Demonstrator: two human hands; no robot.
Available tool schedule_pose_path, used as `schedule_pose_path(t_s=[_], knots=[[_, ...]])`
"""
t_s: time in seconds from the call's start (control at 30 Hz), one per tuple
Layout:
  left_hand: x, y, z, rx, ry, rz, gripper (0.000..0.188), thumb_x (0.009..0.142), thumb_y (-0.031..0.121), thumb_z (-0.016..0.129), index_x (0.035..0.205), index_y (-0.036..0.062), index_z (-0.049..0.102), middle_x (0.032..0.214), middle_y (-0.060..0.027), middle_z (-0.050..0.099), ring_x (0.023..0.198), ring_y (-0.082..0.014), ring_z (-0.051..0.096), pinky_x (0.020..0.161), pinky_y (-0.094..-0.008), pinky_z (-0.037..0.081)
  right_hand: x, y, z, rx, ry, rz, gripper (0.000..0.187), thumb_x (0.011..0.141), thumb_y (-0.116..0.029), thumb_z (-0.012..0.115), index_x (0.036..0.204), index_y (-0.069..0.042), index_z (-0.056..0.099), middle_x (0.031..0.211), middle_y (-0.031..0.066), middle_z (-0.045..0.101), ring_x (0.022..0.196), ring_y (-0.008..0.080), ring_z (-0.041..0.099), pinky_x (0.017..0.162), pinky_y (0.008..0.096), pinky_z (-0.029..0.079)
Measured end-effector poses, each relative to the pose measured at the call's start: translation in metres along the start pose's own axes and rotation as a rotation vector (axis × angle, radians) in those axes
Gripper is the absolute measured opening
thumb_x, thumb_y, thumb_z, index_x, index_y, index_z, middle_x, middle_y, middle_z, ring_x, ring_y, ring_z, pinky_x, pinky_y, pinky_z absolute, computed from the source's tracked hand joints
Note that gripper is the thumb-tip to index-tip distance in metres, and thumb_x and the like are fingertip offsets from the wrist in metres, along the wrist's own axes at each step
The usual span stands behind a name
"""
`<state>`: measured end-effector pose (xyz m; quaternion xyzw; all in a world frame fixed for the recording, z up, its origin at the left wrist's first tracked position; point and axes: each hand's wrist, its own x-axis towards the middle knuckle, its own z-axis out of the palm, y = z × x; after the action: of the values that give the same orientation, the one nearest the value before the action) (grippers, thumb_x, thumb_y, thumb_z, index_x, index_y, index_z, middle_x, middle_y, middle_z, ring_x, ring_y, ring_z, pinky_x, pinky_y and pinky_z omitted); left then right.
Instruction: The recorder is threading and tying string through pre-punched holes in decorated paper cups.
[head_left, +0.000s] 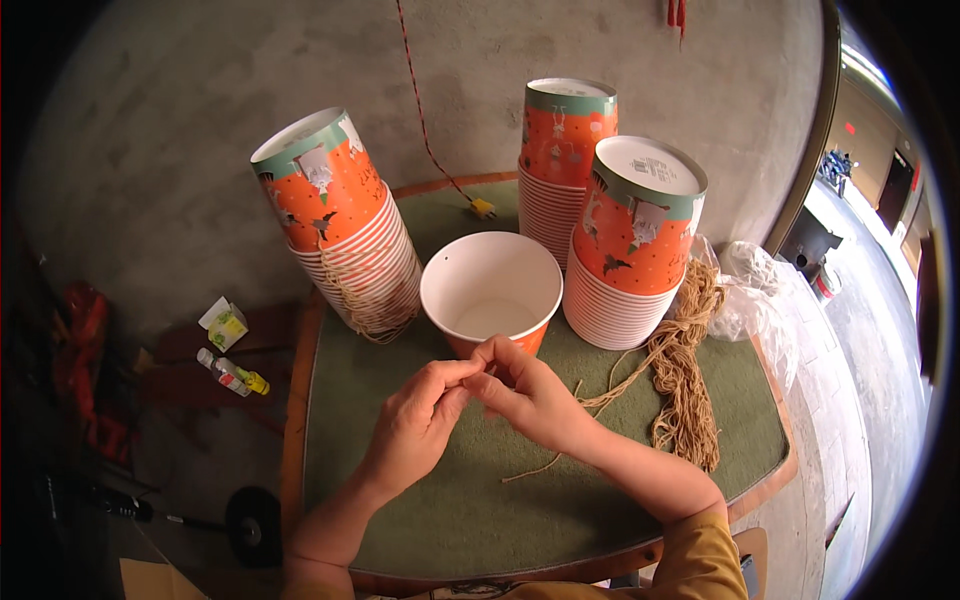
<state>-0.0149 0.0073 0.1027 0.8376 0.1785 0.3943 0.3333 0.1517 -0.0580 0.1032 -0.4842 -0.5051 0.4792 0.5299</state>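
Note:
My left hand (412,415) and my right hand (527,397) meet fingertip to fingertip over the green table (450,520). Both are closed in a pinch; whatever they hold is too small or hidden to name. Just beyond them stands an orange paper bucket (492,290), mouth up, white inside, with a small dark hole near its rim at the left. My fingers overlap its near lower wall in this view; I cannot tell whether they touch it. A bundle of tan twine (686,375) lies to the right of my right hand, with loose strands trailing towards my forearm.
Stacks of upside-down orange buckets stand at the left (330,200), the back (568,140) and the right (640,235). Twine loops (362,295) hang on the left stack. A yellow plug (483,208) lies near the wall. Clear plastic bags (750,290) sit at the right edge.

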Motion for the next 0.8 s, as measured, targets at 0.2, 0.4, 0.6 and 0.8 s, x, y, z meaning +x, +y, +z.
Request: schedule_pose_path(t_s=[0.2, 0.4, 0.6, 0.8], knots=[[0.003, 0.001, -0.004, -0.016, -0.002, -0.072, 0.013, 0.097, 0.003, 0.055, 0.109, 0.0022, 0.058, 0.088, -0.0085, 0.066, 0.077, -0.0162, 0.065, 0.066, -0.0294, 0.052, 0.004, 0.006, -0.007, -0.183, -0.023, -0.197, 0.016, 0.099, -0.018, 0.055, 0.097, -0.002, 0.053, 0.077, 0.0004, 0.055, 0.068, 0.0075, 0.047, 0.061, 0.0266, 0.042], [0.004, -0.008, -0.006, -0.121, -0.022, -0.189, 0.014, 0.101, 0.008, 0.05, 0.11, 0.0011, 0.058, 0.083, -0.0031, 0.063, 0.072, -0.0089, 0.06, 0.063, -0.0245, 0.051, 0.0, -0.008, -0.015, -0.372, -0.103, -0.103, 0.013, 0.096, -0.016, 0.057, 0.097, -0.003, 0.054, 0.069, 0.0032, 0.056, 0.062, 0.0131, 0.053, 0.06, 0.0322, 0.045], [0.007, -0.014, -0.011, 0.114, 0.04, -0.112, 0.017, 0.096, 0.003, 0.053, 0.112, 0.0021, 0.058, 0.097, -0.0087, 0.062, 0.085, -0.0172, 0.062, 0.074, -0.0301, 0.052, -0.006, -0.011, -0.027, -1.135, -0.375, -0.074, 0.015, 0.091, -0.02, 0.058, 0.093, -0.005, 0.057, 0.08, 0.0153, 0.068, 0.077, 0.0345, 0.068, 0.066, 0.0465, 0.053], [0.016, -0.038, 0.003, 0.638, -0.014, 0.176, 0.046, 0.085, 0.002, 0.065, 0.129, 0.0084, 0.055, 0.137, -0.0109, 0.049, 0.131, -0.0354, 0.045, 0.108, -0.0469, 0.037, -0.02, -0.002, -0.018, -1.241, -0.489, -0.244, 0.021, 0.092, -0.024, 0.059, 0.107, -0.009, 0.06, 0.092, 0.0122, 0.066, 0.084, 0.0329, 0.067, 0.07, 0.0439, 0.055]])
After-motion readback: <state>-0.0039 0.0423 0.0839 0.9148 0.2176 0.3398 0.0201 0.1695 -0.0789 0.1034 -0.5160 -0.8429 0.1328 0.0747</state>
